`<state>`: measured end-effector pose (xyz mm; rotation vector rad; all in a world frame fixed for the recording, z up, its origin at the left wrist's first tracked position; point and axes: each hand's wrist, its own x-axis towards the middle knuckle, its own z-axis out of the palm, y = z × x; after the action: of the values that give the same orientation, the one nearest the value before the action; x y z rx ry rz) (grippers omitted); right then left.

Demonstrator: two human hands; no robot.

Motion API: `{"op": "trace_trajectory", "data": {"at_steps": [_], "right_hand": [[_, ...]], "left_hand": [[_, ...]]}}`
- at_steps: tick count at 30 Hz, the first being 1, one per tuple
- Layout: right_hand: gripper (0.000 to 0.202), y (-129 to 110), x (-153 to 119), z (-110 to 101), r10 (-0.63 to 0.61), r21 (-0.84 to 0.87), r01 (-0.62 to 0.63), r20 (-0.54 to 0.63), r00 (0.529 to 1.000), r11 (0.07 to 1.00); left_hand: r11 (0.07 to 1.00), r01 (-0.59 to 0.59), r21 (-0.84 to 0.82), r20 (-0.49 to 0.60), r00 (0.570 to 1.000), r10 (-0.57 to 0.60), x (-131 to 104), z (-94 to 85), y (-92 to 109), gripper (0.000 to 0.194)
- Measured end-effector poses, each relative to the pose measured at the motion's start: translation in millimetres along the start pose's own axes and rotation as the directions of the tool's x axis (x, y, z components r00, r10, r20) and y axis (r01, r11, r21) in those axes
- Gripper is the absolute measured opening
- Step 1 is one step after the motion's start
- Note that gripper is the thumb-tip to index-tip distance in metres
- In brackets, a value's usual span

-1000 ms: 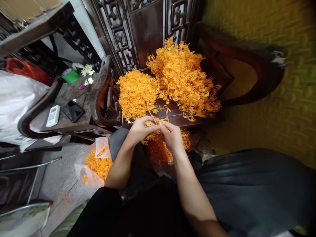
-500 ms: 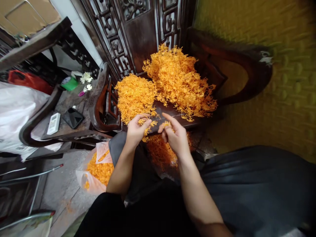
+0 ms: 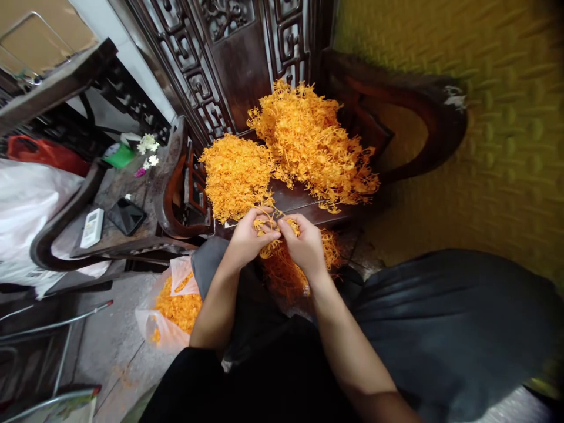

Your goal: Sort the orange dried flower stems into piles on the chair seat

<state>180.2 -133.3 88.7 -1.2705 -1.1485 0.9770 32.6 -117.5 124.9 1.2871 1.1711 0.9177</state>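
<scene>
Orange stringy pieces point(image 3: 265, 222) are pinched in my left hand point(image 3: 250, 236), above the front edge of the dark wooden seat point(image 3: 293, 200). Close beside it, my right hand point(image 3: 303, 238) has thumb and index finger pressed together at the same pieces, its fingertips nearly touching the left ones. Behind the hands on the seat lie a smaller orange pile point(image 3: 238, 176) at left and a larger, looser orange pile point(image 3: 312, 141) at right. More orange strands point(image 3: 286, 270) show below, partly hidden by my right hand and forearm.
A pink-white plastic bag point(image 3: 165, 332) of orange pieces stands on the floor at left. On the wooden side table lie a black phone point(image 3: 127, 216), a white device point(image 3: 92, 228) and a green container point(image 3: 120, 155). A curved armrest point(image 3: 440, 129) rises at right.
My right hand has moved left to meet my left hand, and its extended index finger has closed into a pinch. The whole view has shifted slightly.
</scene>
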Motion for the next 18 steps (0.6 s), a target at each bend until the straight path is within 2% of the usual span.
{"op": "trace_trajectory", "data": {"at_steps": [5, 8, 10, 11, 12, 13, 14, 15, 17, 18], "right_hand": [[0.018, 3.9, -5.0, 8.9, -0.078, -0.053, 0.073, -0.113, 0.990, 0.996], [0.020, 10.3, 2.5, 1.9, -0.084, -0.019, 0.081, -0.234, 0.969, 0.996], [0.024, 14.1, 15.1, -17.5, -0.032, 0.095, 0.076, -0.401, 0.915, 0.993], [0.027, 14.6, 22.0, -30.3, 0.015, 0.171, 0.082, -0.502, 0.865, 0.982], [0.030, 13.7, 28.1, -43.3, 0.056, 0.248, 0.113, -0.586, 0.809, 0.962], [0.032, 11.3, 32.2, -54.8, 0.059, 0.281, 0.144, -0.606, 0.794, 0.949], [0.033, 7.3, 33.6, -63.2, 0.033, 0.287, 0.164, -0.574, 0.818, 0.944], [0.031, 2.4, 32.3, -67.3, -0.013, 0.284, 0.177, -0.497, 0.868, 0.942], [0.026, -8.0, 23.4, -62.2, -0.066, 0.305, 0.144, -0.252, 0.965, 0.941], [0.025, -12.0, 17.4, -54.4, -0.066, 0.321, 0.105, -0.129, 0.989, 0.941]], "left_hand": [[0.996, 0.078, -0.035, 0.004, 0.997, -0.078, 1.2, 6.2, 7.9, 0.051], [0.993, 0.100, -0.060, 0.046, 0.994, -0.097, 1.0, -1.4, 10.3, 0.055], [0.991, 0.110, -0.076, 0.066, 0.992, -0.105, -0.4, -13.0, 8.6, 0.059], [0.990, 0.104, -0.092, 0.042, 0.994, -0.101, -0.7, -19.2, 6.8, 0.060], [0.989, 0.085, -0.118, -0.011, 0.996, -0.087, -0.3, -24.6, 4.4, 0.058], [0.987, 0.051, -0.150, -0.084, 0.994, -0.065, 1.1, -28.7, 1.7, 0.055], [0.983, 0.009, -0.182, -0.163, 0.986, -0.039, 3.5, -30.8, -1.0, 0.051], [0.977, -0.038, -0.208, -0.231, 0.973, -0.012, 6.7, -31.0, -3.6, 0.048], [0.967, -0.117, -0.227, -0.302, 0.952, 0.044, 13.6, -26.7, -7.6, 0.045], [0.965, -0.144, -0.218, -0.310, 0.948, 0.071, 16.3, -23.3, -9.1, 0.044]]}}
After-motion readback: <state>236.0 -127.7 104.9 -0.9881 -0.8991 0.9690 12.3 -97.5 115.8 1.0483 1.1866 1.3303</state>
